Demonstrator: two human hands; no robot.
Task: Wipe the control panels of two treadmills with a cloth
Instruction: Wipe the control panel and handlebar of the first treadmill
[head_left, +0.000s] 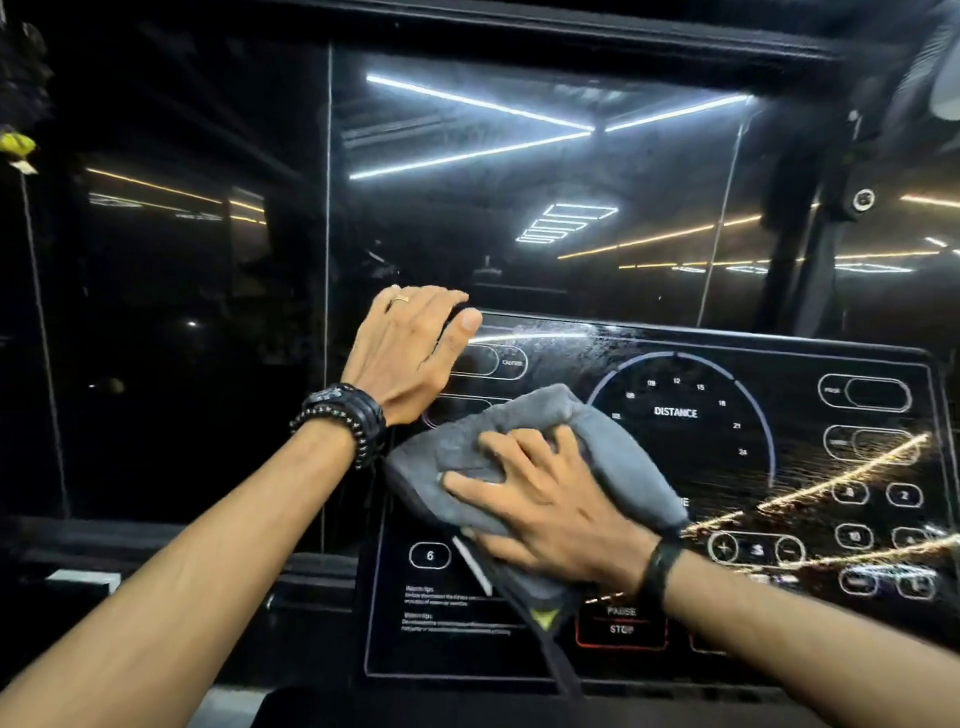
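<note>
Dark glass wall (182, 312) with reflected white and amber ceiling light strips (467, 150).

The scene was dim, most of it near black. White strip lights and warm amber lines showed only as reflections in the glass (519, 182) ahead. The glossy control panel (675, 467) caught streaky golden glare on its right side, washing out some buttons there. Both forearms were evenly lit from the front. The fine print low on the panel was soft and unreadable. Straight edges bowed toward the frame borders, and the corners fell dark.
</note>
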